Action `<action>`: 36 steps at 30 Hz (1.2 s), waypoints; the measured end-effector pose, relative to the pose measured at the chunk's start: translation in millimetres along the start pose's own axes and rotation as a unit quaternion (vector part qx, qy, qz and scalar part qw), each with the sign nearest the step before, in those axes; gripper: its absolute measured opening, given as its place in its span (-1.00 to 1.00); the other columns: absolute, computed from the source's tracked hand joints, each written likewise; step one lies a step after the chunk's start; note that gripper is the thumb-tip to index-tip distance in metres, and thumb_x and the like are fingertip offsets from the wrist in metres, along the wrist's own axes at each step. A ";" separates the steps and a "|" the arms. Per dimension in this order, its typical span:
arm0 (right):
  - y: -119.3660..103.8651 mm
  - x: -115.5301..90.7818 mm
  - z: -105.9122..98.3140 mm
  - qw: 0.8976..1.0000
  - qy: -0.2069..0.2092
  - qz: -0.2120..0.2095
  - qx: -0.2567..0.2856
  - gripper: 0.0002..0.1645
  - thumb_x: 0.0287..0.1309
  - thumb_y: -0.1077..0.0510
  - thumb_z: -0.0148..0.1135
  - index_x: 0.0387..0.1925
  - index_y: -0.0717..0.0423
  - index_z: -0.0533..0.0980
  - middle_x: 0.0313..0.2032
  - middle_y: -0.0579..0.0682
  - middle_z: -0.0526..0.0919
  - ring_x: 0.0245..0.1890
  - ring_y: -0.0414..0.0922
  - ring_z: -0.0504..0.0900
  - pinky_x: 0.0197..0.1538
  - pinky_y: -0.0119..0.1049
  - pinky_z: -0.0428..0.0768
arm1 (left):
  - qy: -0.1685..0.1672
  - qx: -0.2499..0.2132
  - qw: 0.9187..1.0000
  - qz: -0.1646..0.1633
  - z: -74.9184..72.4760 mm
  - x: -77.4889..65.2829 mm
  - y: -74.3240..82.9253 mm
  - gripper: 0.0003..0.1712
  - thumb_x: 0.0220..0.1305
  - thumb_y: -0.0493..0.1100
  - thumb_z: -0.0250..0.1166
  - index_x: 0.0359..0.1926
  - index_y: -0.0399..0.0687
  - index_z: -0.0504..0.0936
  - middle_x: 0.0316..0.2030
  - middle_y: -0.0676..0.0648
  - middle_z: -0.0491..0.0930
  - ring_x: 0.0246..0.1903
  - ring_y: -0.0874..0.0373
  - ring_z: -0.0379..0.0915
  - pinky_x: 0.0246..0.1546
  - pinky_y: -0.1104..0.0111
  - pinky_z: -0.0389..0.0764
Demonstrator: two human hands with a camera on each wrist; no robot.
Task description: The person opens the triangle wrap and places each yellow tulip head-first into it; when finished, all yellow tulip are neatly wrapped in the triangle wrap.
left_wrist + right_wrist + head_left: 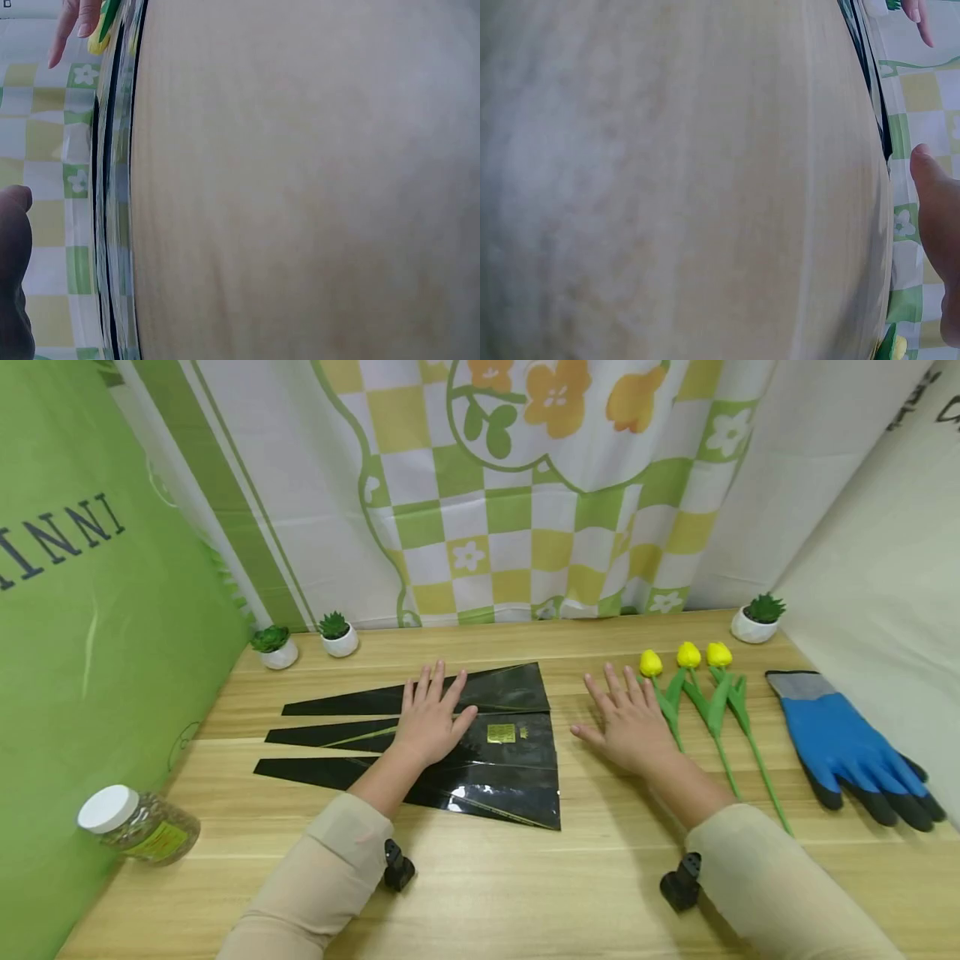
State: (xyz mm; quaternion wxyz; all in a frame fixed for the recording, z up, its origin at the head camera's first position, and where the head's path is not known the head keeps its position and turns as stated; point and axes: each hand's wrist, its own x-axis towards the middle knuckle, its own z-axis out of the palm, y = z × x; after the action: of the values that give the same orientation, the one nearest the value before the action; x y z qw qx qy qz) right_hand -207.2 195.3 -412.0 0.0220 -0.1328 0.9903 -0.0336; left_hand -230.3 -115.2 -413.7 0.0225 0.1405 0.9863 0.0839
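Three glossy black tapered plastic sleeves, the middle one bearing a gold label, lie side by side on the wooden table, narrow ends to the left. Over their middle my left hand is spread with straight fingers and holds nothing; whether it touches them I cannot tell. My right hand, also spread and holding nothing, is between the sleeves and three yellow artificial tulips, partly covering the leftmost stem. In the left wrist view, the left thumb shows at the edge; the right thumb appears in the right wrist view.
A blue and black work glove lies at the right. At the left stands a tilted-looking clear jar with a white lid. Small potted succulents line the back, before a checkered curtain.
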 end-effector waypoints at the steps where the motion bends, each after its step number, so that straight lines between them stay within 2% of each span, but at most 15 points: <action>1: -0.1 -0.2 -0.1 1.000 0.000 0.000 0.000 0.02 0.36 -0.43 -0.18 0.57 -0.01 -0.24 0.53 0.24 -0.37 0.51 0.32 -0.41 0.50 0.29 -0.34 | 0.000 -0.002 1.000 0.001 0.1 -0.3 -0.1 -0.24 0.49 0.34 -0.30 0.57 0.24 -0.20 0.57 -0.12 -0.43 0.56 -0.12 -0.47 0.52 -0.12 -0.31; 9: -1.1 -1.6 -0.5 1.000 0.006 0.002 -0.001 0.01 0.36 -0.41 -0.15 0.57 -0.03 -0.24 0.54 0.24 -0.37 0.52 0.31 -0.40 0.50 0.30 -0.32 | 0.001 -0.030 1.000 0.000 1.3 -1.3 -1.4 -0.24 0.50 0.31 -0.26 0.57 0.21 -0.17 0.57 -0.13 -0.40 0.56 -0.10 -0.53 0.52 -0.11 -0.36; 11: -1.2 -2.3 -0.9 1.000 0.023 0.006 0.019 -0.02 0.38 -0.37 -0.11 0.56 0.01 -0.17 0.54 0.28 -0.28 0.52 0.32 -0.31 0.50 0.30 -0.26 | 0.001 -0.045 0.999 0.001 2.2 -0.9 -2.4 -0.24 0.51 0.30 -0.24 0.57 0.18 -0.15 0.57 -0.14 -0.40 0.56 -0.11 -0.53 0.52 -0.12 -0.34; 13: -0.5 -4.3 -2.0 0.997 0.050 0.014 0.056 -0.09 0.39 -0.28 -0.04 0.54 0.08 -0.03 0.52 0.32 -0.12 0.51 0.32 -0.13 0.50 0.28 -0.12 | -0.003 -0.067 0.998 -0.001 3.6 -0.1 -3.8 -0.23 0.51 0.29 -0.24 0.57 0.15 -0.14 0.57 -0.15 -0.40 0.56 -0.11 -0.53 0.52 -0.12 -0.33; 15: 1.1 -7.8 -5.2 0.990 0.076 0.024 0.113 -0.21 0.41 -0.16 0.02 0.47 0.18 0.12 0.46 0.36 0.08 0.45 0.33 0.07 0.46 0.28 0.05 | -0.003 -0.094 0.996 -0.001 5.3 1.7 -5.5 -0.24 0.52 0.26 -0.21 0.57 0.10 -0.09 0.57 -0.19 -0.36 0.55 -0.15 -0.48 0.52 -0.12 -0.28; 18: 6.8 -15.8 -12.0 0.975 0.101 0.039 0.194 -0.36 0.42 -0.01 0.06 0.35 0.30 0.29 0.33 0.39 0.31 0.30 0.33 0.31 0.33 0.27 0.30 | 0.007 -0.141 0.990 -0.004 7.3 6.3 -6.3 -0.27 0.52 0.21 -0.14 0.54 0.01 0.03 0.56 -0.23 -0.24 0.55 -0.20 -0.35 0.52 -0.13 -0.18; 21: 16.2 -25.6 -19.0 0.962 0.109 0.054 0.244 -0.43 0.43 0.04 0.06 0.28 0.34 0.36 0.23 0.40 0.42 0.17 0.31 0.44 0.18 0.23 0.46 | 0.029 -0.188 0.982 -0.008 7.9 14.7 -2.7 -0.34 0.52 0.13 -0.06 0.48 -0.08 0.20 0.52 -0.27 -0.03 0.51 -0.23 -0.16 0.49 -0.13 -0.02; 23: 23.7 -32.7 -20.8 0.958 0.114 0.064 0.256 -0.44 0.43 0.03 0.06 0.25 0.35 0.39 0.18 0.40 0.47 0.09 0.29 0.51 0.08 0.20 0.53 | 0.045 -0.217 0.975 -0.012 8.1 22.6 2.0 -0.39 0.51 0.09 -0.01 0.42 -0.10 0.31 0.47 -0.26 0.12 0.48 -0.21 -0.04 0.46 -0.11 0.10; 27: 38.4 -47.2 -20.3 0.952 0.104 0.086 0.275 -0.44 0.42 0.00 0.06 0.22 0.35 0.42 0.11 0.38 0.51 0.01 0.25 0.55 -0.04 0.12 0.58 | 0.070 -0.269 0.960 -0.016 11.4 39.0 14.5 -0.48 0.48 0.02 0.08 0.33 -0.11 0.45 0.37 -0.21 0.30 0.41 -0.17 0.14 0.38 -0.04 0.29; 31: 50.5 -61.1 -16.4 0.955 0.071 0.106 0.268 -0.42 0.41 -0.04 0.06 0.20 0.36 0.43 0.06 0.36 0.56 -0.05 0.20 0.57 -0.16 -0.01 0.60 | 0.081 -0.305 0.949 -0.024 18.4 50.5 25.4 -0.54 0.46 -0.02 0.13 0.27 -0.09 0.52 0.32 -0.17 0.36 0.38 -0.13 0.20 0.34 -0.01 0.36; 34: 57.0 -70.0 -12.4 0.959 0.052 0.119 0.253 -0.42 0.39 -0.04 0.09 0.17 0.37 0.45 -0.03 0.34 0.60 -0.09 0.20 0.60 -0.21 -0.05 0.61 | 0.080 -0.303 0.949 -0.024 23.5 55.7 30.8 -0.60 0.45 -0.07 0.14 0.22 -0.07 0.56 0.28 -0.16 0.42 0.35 -0.13 0.24 0.32 0.01 0.39; 36: 60.5 -74.4 -9.7 0.960 0.037 0.127 0.246 -0.41 0.37 -0.05 0.12 0.15 0.38 0.46 -0.09 0.33 0.62 -0.12 0.20 0.60 -0.22 -0.04 0.61 | 0.076 -0.286 0.955 -0.021 26.2 58.1 33.0 -0.64 0.45 -0.09 0.14 0.18 -0.05 0.60 0.24 -0.15 0.46 0.33 -0.12 0.27 0.31 0.03 0.40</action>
State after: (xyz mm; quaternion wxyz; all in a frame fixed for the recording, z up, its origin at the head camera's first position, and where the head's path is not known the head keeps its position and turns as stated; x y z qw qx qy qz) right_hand -151.8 273.8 -404.2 0.0211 0.0049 0.9603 -0.2783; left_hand -275.2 -63.4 -435.0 -0.0115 0.1007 0.9224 0.3728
